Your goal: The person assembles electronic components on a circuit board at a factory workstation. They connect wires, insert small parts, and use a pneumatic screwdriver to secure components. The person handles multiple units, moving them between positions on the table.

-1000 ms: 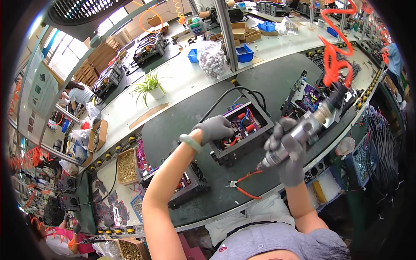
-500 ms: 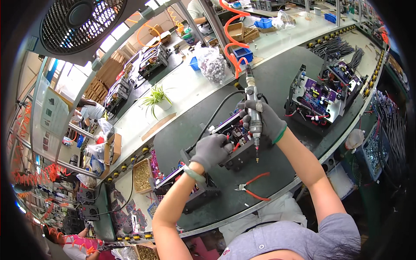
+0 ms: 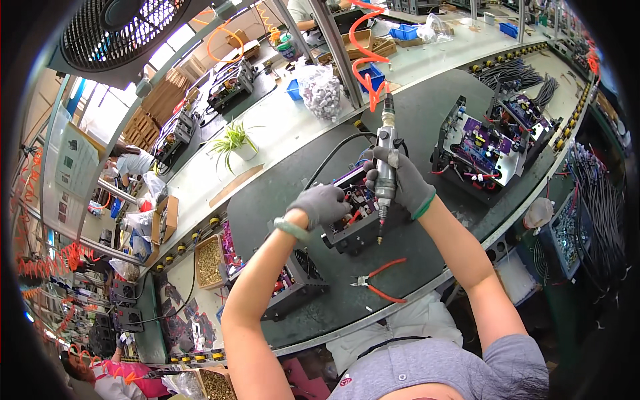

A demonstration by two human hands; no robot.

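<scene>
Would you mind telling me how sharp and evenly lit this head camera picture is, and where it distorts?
Head view: bright, even light, with the windows at upper left blown out; strong fisheye bending of the long grey workbench edge and a black vignette at the rim; the grey-gloved right hand gripping the upright metal power screwdriver and the grey-gloved left hand are sharp.

A long curved table [image 3: 427,133] with a dark mat runs across the room, edged by a pale conveyor strip [image 3: 280,143]. A potted plant [image 3: 233,141] stands on the strip, with blue bins [image 3: 407,32] and a bag of small parts [image 3: 319,88] farther along. A round fan [image 3: 123,27] hangs at the upper left, near bright windows [image 3: 100,117] that let in daylight. Orange coiled hoses [image 3: 363,60] dangle from overhead. Cardboard boxes [image 3: 163,100] are stacked beyond the strip, and another person [image 3: 130,160] sits at the left.
</scene>
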